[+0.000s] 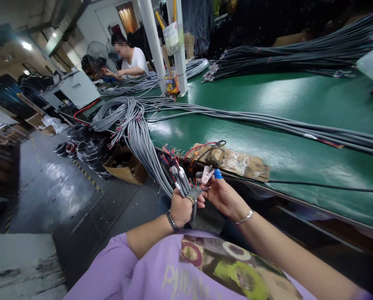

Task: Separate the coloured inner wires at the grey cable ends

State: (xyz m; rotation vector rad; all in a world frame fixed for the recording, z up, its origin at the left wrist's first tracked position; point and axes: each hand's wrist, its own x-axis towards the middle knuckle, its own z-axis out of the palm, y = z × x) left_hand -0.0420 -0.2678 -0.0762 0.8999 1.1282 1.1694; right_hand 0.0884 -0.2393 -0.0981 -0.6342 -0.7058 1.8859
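Below the near edge of the green-covered worktop (267, 104), the left hand (181, 208) is closed around a sheaf of thin grey sheathed cables (142, 141), with stripped coloured wire tips (169, 155) just above the fist. Beside it the right hand (225, 196), wearing a blue finger cot (218, 173), pinches a small pale tag (207, 174) at one cable end. Some ends above the left hand carry white sleeves (180, 171). Judged partly done: most of the bundle, trailing up-left from the hands, looks unhandled. Just beyond the right hand lies a brown taped cardboard pad (236, 162).

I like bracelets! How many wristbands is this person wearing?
2: a dark watch by the left hand, which holds gray cables, and a silver bangle by the right hand. None seem hidden.
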